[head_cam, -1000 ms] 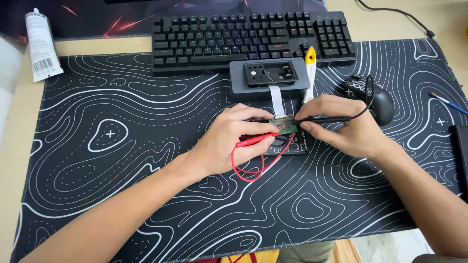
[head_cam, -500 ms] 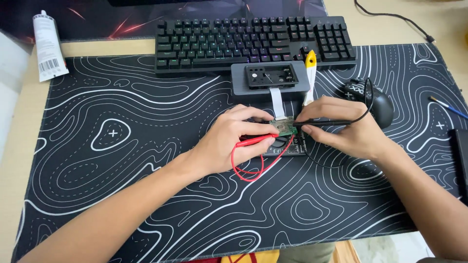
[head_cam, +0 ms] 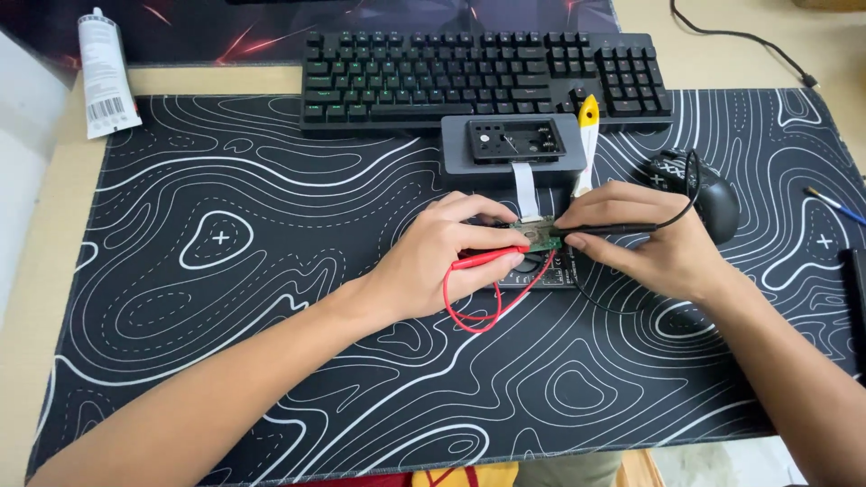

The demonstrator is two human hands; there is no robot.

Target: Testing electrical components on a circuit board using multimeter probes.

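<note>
Red probe (head_cam: 487, 259) pinched in your left hand (head_cam: 442, 266), its tip down on the small green circuit board (head_cam: 539, 238), and your fingers (head_cam: 492, 236) are curled tight around the shaft. Your right hand (head_cam: 645, 243) comes in from the other side of that board, fingers pressed together on a black probe (head_cam: 606, 230) whose tip also meets the board. The board sits on the black desk mat (head_cam: 271, 298) with white contour lines, on top of a dark flat part that you mostly cover. Just beyond the board, a white ribbon cable (head_cam: 525, 185) runs up to a grey opened case (head_cam: 514, 144). A red lead (head_cam: 478, 311) loops below the board, towards you. Beside the case lies a yellow-tipped tool (head_cam: 586, 135); further beyond the board stands a black keyboard (head_cam: 478, 77). To the board's right, past your knuckles, a black mouse (head_cam: 708, 194) rests on the mat. Far left of the board, a white tube (head_cam: 106, 77) lies on the worktop (head_cam: 45, 225).
</note>
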